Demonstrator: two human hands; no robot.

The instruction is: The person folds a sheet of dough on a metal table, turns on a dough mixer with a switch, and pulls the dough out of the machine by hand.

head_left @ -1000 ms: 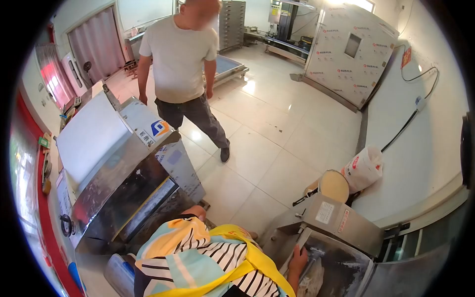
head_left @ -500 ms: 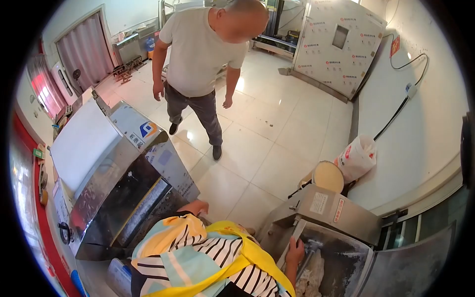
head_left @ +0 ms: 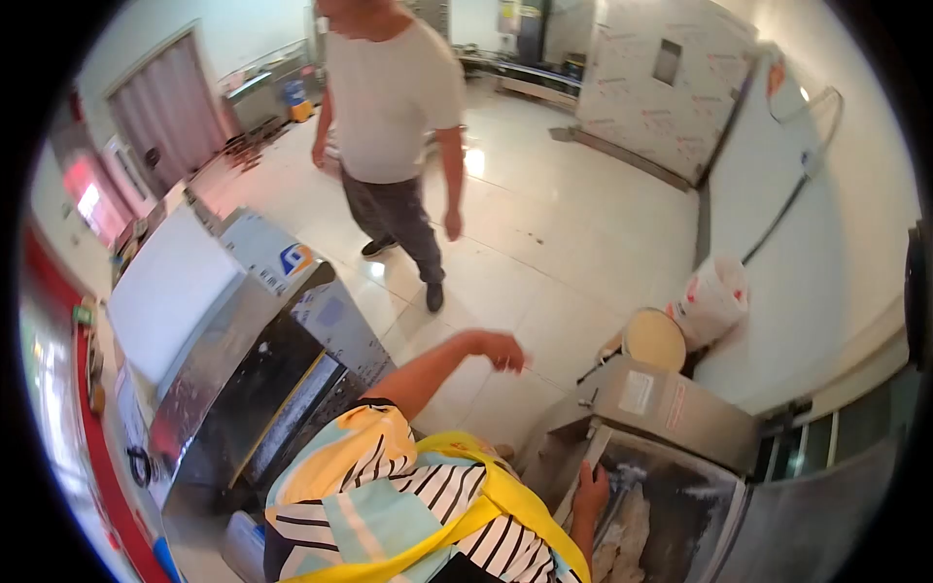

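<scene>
My left hand (head_left: 501, 351) is stretched forward above the tiled floor, between the two machines. Its fingers are loosely bent and slightly blurred, with nothing visible in them. At the lower right, my right hand (head_left: 590, 491) grips the near side rim of a steel trough machine (head_left: 653, 439), which looks like a dough mixer. Inside the trough, beside that hand, lies a pale, lumpy mass like dough (head_left: 622, 534), near a metal bar. The trough's dark inner wall (head_left: 695, 500) is streaked with white.
A person (head_left: 389, 107) stands ahead on the tiles. On my left is a large steel machine (head_left: 209, 389) with a white sloping top (head_left: 170, 291). Beyond the mixer are a round tan-topped container (head_left: 654, 340) and a white sack (head_left: 714, 301). A film-covered cabinet (head_left: 661, 87) stands behind.
My left hand has swung forward and right, away from the left machine. My right hand stays on the rim. The other person has turned to the left and shifted slightly.
</scene>
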